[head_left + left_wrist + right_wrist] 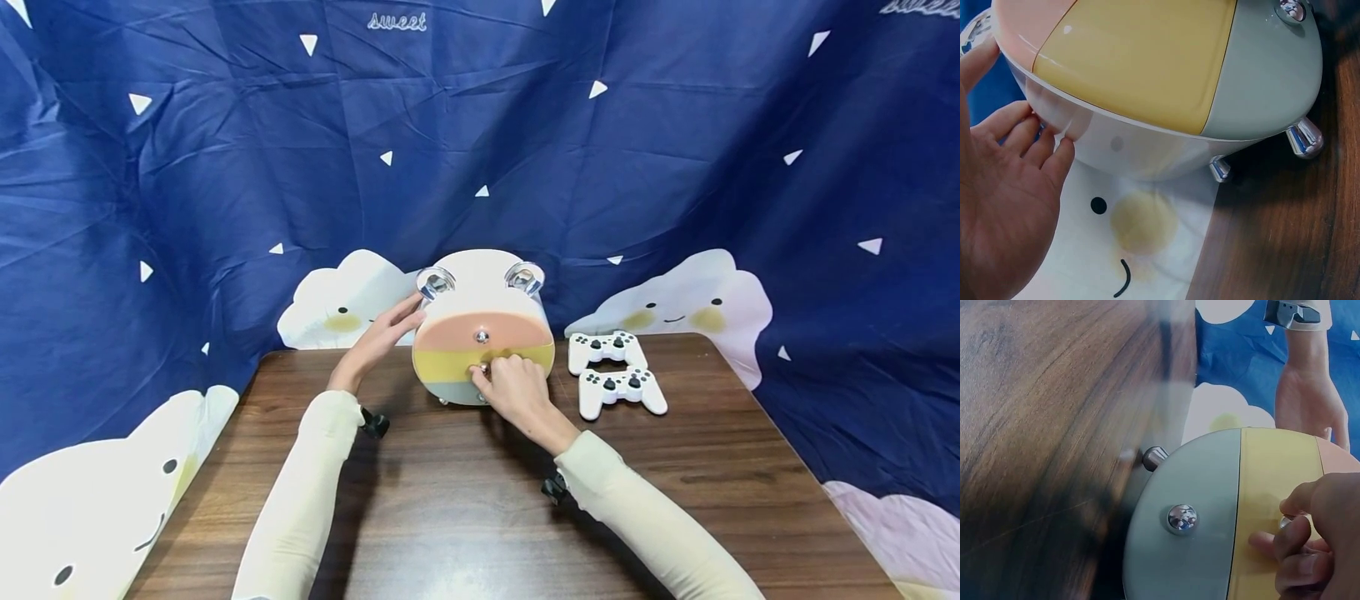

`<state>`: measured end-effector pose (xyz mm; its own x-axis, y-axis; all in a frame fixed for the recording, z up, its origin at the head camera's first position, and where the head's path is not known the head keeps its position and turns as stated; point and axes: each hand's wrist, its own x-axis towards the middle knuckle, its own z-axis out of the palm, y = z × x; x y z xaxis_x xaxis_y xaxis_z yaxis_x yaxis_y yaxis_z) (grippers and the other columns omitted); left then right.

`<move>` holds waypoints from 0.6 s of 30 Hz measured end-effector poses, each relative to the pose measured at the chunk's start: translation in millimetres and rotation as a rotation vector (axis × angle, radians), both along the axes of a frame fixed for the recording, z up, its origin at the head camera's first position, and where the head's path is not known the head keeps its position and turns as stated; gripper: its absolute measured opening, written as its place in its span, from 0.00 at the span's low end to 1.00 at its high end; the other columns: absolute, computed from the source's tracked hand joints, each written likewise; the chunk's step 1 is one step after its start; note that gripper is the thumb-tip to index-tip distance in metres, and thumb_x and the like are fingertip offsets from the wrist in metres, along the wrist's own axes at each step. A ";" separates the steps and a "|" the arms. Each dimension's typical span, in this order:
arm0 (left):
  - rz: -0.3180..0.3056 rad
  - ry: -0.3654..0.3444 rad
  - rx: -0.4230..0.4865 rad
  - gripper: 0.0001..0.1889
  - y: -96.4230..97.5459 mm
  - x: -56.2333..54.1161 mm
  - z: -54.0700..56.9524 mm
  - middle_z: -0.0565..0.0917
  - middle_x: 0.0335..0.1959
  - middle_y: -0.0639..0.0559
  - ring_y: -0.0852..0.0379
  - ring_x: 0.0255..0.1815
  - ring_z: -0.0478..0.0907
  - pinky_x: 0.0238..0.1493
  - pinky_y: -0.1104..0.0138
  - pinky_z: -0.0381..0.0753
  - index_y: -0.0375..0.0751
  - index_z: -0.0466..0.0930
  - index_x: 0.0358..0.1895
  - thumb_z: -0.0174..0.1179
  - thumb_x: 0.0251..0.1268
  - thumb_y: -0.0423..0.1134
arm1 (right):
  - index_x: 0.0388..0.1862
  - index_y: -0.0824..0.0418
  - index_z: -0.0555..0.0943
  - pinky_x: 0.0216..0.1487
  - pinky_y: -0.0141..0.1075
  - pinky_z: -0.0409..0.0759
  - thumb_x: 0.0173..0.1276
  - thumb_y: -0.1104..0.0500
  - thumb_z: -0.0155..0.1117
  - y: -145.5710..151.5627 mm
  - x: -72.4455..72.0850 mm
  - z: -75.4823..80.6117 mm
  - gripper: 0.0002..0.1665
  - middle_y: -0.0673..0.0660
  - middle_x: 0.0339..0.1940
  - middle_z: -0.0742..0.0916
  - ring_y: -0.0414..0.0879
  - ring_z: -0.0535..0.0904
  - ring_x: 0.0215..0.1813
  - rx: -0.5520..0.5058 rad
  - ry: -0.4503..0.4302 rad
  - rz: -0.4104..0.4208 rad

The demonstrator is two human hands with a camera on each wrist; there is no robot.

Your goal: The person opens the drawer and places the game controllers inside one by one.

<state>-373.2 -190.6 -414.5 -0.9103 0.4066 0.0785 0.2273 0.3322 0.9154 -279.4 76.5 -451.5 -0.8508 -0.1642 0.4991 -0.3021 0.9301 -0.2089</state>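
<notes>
A small rounded white drawer cabinet [480, 283] stands at the back of the table, with two silver ear-like rings on top. Its front has a pink drawer [453, 332], a yellow drawer [1269, 465] in the middle and a grey-green drawer [1266, 75] at the bottom, with round silver knobs. My right hand [517, 392] pinches the yellow drawer's knob [1285, 521] between thumb and finger; the knob is mostly hidden. Against the cabinet's left side rests my left hand [1013, 181], its fingertips touching the white shell. The yellow drawer looks flush with its neighbours.
Two white game controllers [621, 392] lie to the right of the cabinet, one in front of the other. The dark wooden table [442, 500] reaches back to a blue curtain [480, 125] printed with clouds and triangles. Short silver feet [1305, 137] hold the cabinet up.
</notes>
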 end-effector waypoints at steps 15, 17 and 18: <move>-0.001 0.052 0.018 0.35 0.7 1.7 -2.3 0.60 0.87 0.55 0.54 0.89 0.54 0.88 0.51 0.53 0.58 0.60 0.86 0.54 0.82 0.60 | 0.10 0.50 0.70 0.13 0.44 0.68 0.77 0.40 0.65 1.4 8.4 1.1 0.35 0.55 0.12 0.78 0.52 0.75 0.16 0.009 0.016 0.035; -0.003 0.048 0.019 0.35 1.0 2.2 -1.8 0.60 0.87 0.55 0.54 0.89 0.53 0.88 0.51 0.53 0.59 0.59 0.86 0.54 0.82 0.60 | 0.10 0.50 0.70 0.13 0.42 0.66 0.76 0.41 0.66 1.9 11.3 1.3 0.34 0.54 0.11 0.75 0.50 0.72 0.15 0.008 0.025 0.043; -0.003 0.044 0.018 0.35 1.3 2.7 -1.4 0.59 0.87 0.55 0.54 0.89 0.53 0.89 0.50 0.53 0.59 0.59 0.86 0.54 0.82 0.60 | 0.10 0.51 0.70 0.13 0.42 0.65 0.76 0.41 0.67 2.2 13.0 1.3 0.34 0.54 0.11 0.75 0.50 0.71 0.15 0.008 0.030 0.047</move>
<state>-370.5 -189.3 -415.9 -0.9047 0.4072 0.1257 0.2684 0.3152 0.9103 -266.4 78.7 -450.2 -0.8267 -0.2077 0.5229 -0.3514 0.9165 -0.1914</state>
